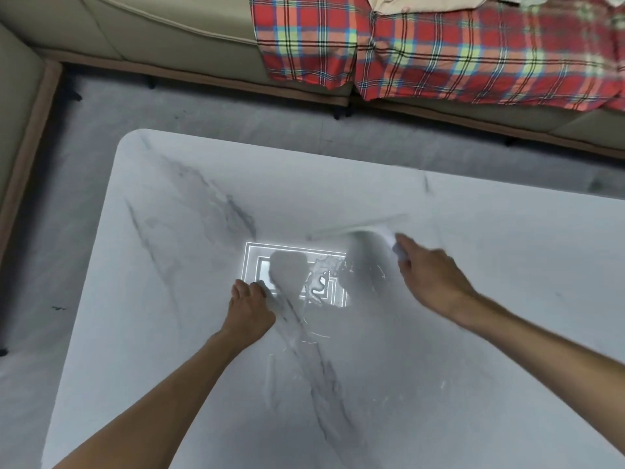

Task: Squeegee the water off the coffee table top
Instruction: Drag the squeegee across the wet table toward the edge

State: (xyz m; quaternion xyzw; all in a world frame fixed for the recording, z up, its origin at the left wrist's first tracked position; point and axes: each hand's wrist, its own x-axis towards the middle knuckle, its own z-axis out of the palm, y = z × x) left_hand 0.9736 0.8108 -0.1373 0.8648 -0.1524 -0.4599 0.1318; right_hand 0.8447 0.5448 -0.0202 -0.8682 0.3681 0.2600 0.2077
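A white marble coffee table top with grey veins fills the lower view. Water lies in streaks and puddles at its middle, across the reflection of a ceiling light. My right hand is shut on a pale squeegee, which is blurred by motion; its long blade lies across the table just beyond the water. My left hand rests on the table at the left edge of the wet patch, fingers curled, with nothing seen in it.
A beige sofa runs along the far side and down the left. A red plaid blanket hangs over its seat at the right. Grey floor lies between sofa and table.
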